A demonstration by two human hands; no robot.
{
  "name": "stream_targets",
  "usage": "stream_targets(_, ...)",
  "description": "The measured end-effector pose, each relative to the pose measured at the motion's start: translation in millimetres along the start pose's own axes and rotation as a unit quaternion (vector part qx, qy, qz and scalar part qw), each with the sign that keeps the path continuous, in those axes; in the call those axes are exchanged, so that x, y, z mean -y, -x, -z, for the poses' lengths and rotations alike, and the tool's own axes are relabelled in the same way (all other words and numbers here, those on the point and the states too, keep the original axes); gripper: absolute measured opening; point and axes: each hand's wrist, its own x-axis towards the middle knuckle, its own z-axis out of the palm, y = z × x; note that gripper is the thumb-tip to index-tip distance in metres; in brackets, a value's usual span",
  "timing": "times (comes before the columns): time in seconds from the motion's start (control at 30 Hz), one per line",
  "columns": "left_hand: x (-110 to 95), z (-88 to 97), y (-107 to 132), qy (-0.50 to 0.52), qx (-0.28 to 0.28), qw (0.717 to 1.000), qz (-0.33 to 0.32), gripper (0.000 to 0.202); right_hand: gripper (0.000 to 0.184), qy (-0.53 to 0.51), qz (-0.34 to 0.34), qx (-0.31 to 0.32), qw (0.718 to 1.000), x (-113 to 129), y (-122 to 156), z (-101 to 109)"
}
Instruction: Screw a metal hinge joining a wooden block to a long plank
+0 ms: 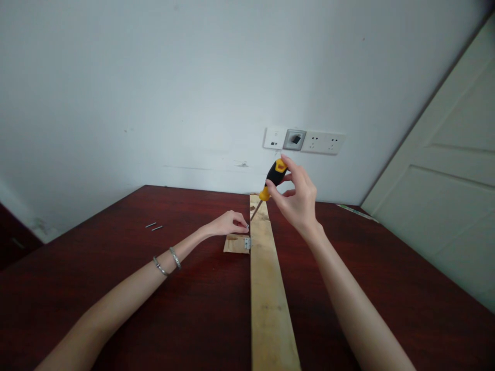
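Note:
My right hand [297, 198] grips a yellow-and-black screwdriver [275, 174], its shaft slanting down and left. The screwdriver's tip is by the left edge of a long wooden board [266, 278]. Close to that tip, my left hand [229, 223] is closed in a pinch on a tiny shiny screw [247, 225], mostly covered by the fingers. Just below the left hand, a small metal hinge [247, 243] sits at the joint between a short wood piece [234, 244] and the long board. Whether the screwdriver touches the screw I cannot tell.
Two loose screws [153, 226] lie on the dark red tabletop [185, 309] at the left. The white wall behind carries a row of sockets [303, 141]. A thin strip [358, 212] lies at the back right, near a pale panelled door [448, 170].

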Motion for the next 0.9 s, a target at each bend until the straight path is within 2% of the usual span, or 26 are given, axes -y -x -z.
stream_targets(0.2,0.2,3.1,0.1,-0.02,-0.008,1.0,-0.002,0.018,0.053,0.011,0.004,-0.029,1.0,0.6,-6.7,13.6)
stream_targets(0.33,-9.8,14.7,2.5,-0.061,-0.036,0.997,0.004,0.013,0.054,0.013,0.009,-0.038,0.999,1.3,-8.3,18.2)
stream_targets(0.5,-17.2,47.0,13.7,-0.15,-0.091,0.984,0.012,0.017,0.054,0.012,0.013,-0.048,0.999,1.9,-10.3,21.5)
stream_targets(0.6,-6.6,76.3,29.7,-0.24,-0.078,0.967,0.026,0.018,0.054,0.008,0.013,-0.051,0.999,3.2,-11.5,23.3)
stream_targets(0.67,6.7,99.2,46.5,-0.294,-0.056,0.952,0.066,0.018,0.054,0.004,0.01,-0.048,0.999,4.2,-12.2,24.2)
stream_targets(0.73,21.8,123.1,68.4,-0.329,-0.051,0.933,0.135,0.016,0.054,0.0,0.01,-0.044,0.999,4.9,-12.8,24.6)
stream_targets(0.83,40.2,155.0,106.7,-0.349,-0.043,0.895,0.275,0.011,0.054,-0.004,0.016,-0.042,0.999,4.7,-13.4,24.1)
stream_targets(0.9,46.6,170.2,130.9,-0.354,-0.045,0.879,0.316,0.009,0.054,-0.005,0.021,-0.042,0.999,3.7,-13.4,23.2)
